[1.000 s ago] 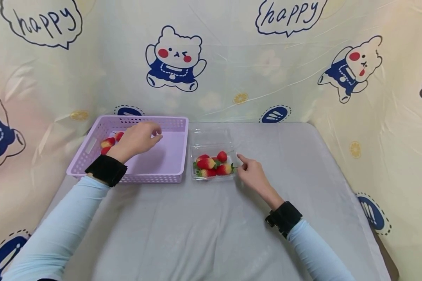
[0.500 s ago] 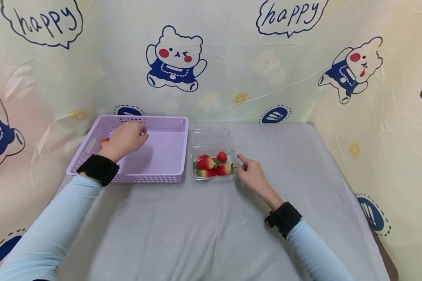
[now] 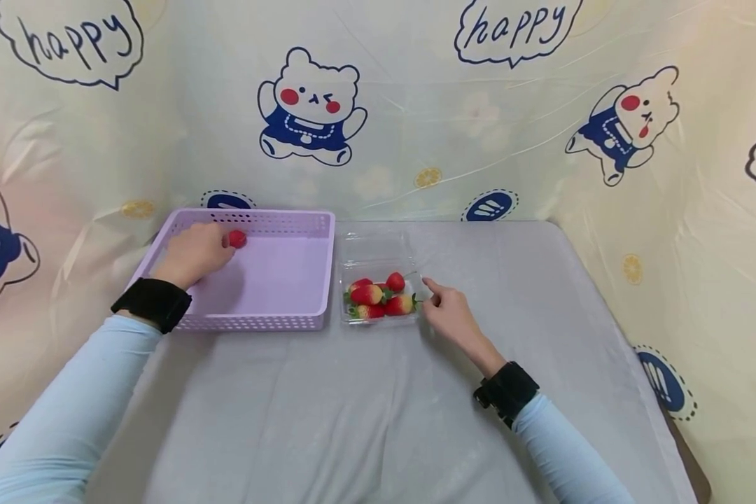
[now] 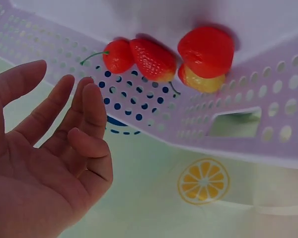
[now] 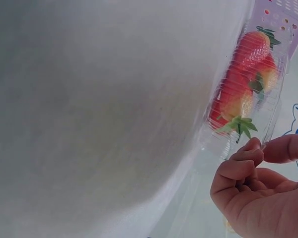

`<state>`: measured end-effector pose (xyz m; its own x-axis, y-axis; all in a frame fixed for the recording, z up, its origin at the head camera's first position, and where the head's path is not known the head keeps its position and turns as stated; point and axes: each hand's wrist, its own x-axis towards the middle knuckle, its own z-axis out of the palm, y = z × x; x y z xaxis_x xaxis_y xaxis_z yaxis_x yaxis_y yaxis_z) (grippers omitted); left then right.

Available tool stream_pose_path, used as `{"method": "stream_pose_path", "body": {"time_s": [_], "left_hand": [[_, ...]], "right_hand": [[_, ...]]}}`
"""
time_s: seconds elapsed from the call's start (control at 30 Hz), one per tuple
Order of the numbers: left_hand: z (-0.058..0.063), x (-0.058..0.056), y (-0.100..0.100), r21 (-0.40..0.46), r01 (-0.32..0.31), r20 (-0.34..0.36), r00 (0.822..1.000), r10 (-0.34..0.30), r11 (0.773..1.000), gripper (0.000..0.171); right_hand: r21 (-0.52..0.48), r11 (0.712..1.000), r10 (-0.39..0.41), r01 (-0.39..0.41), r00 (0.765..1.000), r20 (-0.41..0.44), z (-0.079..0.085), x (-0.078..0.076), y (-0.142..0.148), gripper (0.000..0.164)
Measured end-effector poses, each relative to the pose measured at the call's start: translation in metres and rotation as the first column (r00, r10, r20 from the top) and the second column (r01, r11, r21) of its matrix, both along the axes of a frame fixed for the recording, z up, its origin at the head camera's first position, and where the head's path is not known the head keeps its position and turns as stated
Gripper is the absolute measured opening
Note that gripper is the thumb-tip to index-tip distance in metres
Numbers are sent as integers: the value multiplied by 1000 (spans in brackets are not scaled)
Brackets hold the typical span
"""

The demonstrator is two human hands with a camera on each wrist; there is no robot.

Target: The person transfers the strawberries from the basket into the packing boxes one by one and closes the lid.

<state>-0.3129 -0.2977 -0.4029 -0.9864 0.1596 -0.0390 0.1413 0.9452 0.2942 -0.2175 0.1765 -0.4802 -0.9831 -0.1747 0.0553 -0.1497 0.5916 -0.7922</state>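
Observation:
My left hand (image 3: 195,252) reaches over the left part of the purple basket (image 3: 325,280), its fingers relaxed with nothing between them. In the left wrist view, a cherry (image 4: 118,57) with a thin green stem lies beside a strawberry (image 4: 153,58) by the basket wall. A larger red fruit (image 4: 206,51) overlaps a yellowish one (image 4: 204,82) in the corner. From the head, the hand hides most of these. My right hand (image 3: 455,318) pinches the right rim of a clear plastic box (image 5: 273,111) between thumb and fingers. Several strawberries (image 3: 367,295) with green leaves fill the box.
The box's clear lid (image 3: 376,246) stands open at its back. Basket and box sit side by side on a grey cloth-covered table (image 3: 327,406). A printed curtain (image 3: 416,112) with cartoon bears hangs behind and at both sides.
My left hand has moved left inside the basket, uncovering a red fruit at its fingertips and covering those farther left. My right hand stays at the box rim.

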Motion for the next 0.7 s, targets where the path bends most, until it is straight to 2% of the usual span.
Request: {"method": "stream_pose_path", "body": {"time_s": [0.17,0.33,0.53,0.7], "left_hand": [[1,2,-8,-17,-11,53,999,12,1000,18],[2,6,-14,-92,7,86,996,1,996,14],[-1,12,-21,-167,19,55,998,-9,986,9],[-6,14,-26,-247,12,53,999,1,969,25]], "right_hand": [[-2,1000,-14,14,1000,-1,0,0,-1,54],[9,1000,-21,21,1000,-4,1,-2,-2,54],[10,1000,-23,23,1000,2,2,-2,-3,54],[3,1000,-17,17,1000,3,1,0,-2,53]]}}
